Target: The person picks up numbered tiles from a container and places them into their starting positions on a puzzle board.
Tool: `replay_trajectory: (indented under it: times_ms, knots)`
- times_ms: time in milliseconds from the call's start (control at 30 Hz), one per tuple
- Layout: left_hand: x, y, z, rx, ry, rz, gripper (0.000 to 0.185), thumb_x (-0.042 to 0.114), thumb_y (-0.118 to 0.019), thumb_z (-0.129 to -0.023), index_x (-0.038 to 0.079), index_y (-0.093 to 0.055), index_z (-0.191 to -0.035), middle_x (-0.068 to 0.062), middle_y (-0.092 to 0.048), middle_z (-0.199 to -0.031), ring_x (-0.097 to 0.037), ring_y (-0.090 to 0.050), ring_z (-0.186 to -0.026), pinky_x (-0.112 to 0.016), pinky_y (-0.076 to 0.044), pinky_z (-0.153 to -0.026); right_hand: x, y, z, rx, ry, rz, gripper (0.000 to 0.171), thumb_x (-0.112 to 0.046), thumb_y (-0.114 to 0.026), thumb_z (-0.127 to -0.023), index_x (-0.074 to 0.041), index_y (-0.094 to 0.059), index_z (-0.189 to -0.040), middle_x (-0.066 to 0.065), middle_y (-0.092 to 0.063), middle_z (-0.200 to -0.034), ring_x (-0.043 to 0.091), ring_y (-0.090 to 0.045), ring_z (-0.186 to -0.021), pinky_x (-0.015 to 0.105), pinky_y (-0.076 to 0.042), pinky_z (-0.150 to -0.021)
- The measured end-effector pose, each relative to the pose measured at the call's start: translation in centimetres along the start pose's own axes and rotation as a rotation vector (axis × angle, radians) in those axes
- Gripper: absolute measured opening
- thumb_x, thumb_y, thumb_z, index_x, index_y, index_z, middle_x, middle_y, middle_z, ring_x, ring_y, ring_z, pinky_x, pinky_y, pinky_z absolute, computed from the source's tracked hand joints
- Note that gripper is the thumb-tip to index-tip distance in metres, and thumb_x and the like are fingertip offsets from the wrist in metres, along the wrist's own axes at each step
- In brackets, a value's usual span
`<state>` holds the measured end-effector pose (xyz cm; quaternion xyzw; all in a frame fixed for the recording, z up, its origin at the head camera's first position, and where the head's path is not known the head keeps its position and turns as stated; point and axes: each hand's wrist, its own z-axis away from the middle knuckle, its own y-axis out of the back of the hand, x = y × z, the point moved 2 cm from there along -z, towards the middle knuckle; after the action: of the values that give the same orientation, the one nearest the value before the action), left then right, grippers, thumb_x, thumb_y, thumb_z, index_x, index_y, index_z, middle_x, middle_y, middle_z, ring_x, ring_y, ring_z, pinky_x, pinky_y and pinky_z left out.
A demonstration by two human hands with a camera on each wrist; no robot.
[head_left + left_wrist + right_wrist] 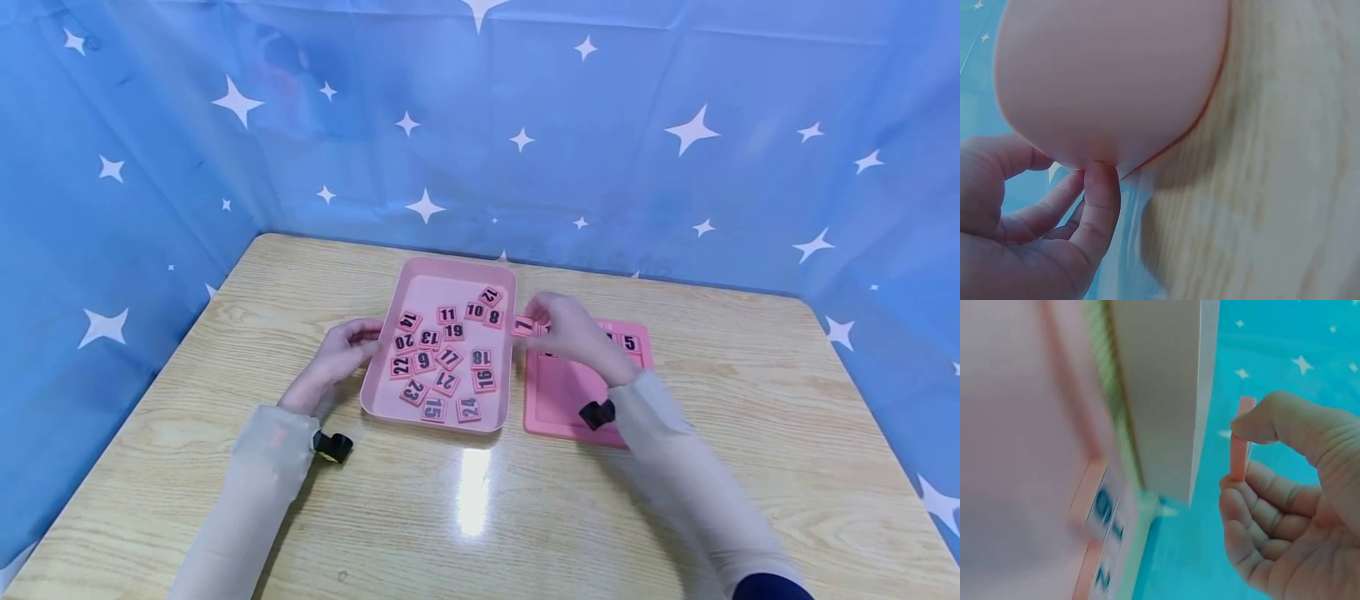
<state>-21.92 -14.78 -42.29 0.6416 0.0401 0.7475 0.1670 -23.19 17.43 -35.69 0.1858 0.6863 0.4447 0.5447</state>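
Note:
My left hand holds the left side of a shallow pink tray, thumb against the outer wall. Several loose pink number tiles lie in the tray at mixed angles, such as the 24 tile and the 14 tile. Between thumb and fingers, my right hand pinches a pink tile marked 7, raised beside the tray's right rim. Beneath that hand is a square pink board. A 5 tile sits in its top row; my hand covers part of the row.
Tray and board lie side by side on a light wooden table. A blue curtain with white stars hangs behind the table and at both sides. Each wrist carries a small black camera, such as the left wrist's camera.

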Motion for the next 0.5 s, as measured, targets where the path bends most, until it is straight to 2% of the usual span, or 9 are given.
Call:
replay_trajectory:
  times_ms: [267,500]
  knots:
    - [-0.1,0.2,0.0,0.007,0.011,-0.021,0.041,-0.001,-0.054,-0.088,-0.011,-0.047,-0.127,-0.029,-0.054,-0.119,-0.022,-0.057,-0.096,-0.018,-0.051,-0.072,3.6,1.2,4.4,0.055,-0.093,0.049,0.028,-0.003,-0.073,-0.070,0.006,-0.059,-0.093,0.017,-0.061,-0.088,0.029,-0.058,-0.082,0.040,-0.050,-0.075]
    - [0.0,0.0,-0.1,0.002,0.018,-0.018,0.041,0.000,-0.054,-0.088,-0.010,-0.048,-0.127,-0.028,-0.055,-0.119,-0.017,-0.057,-0.092,-0.018,-0.052,-0.072,5.7,0.6,5.8,0.033,-0.238,0.075,0.023,-0.004,-0.074,-0.070,0.003,-0.059,-0.086,0.012,-0.062,-0.079,0.021,-0.055,-0.069,0.032,-0.048,-0.065]
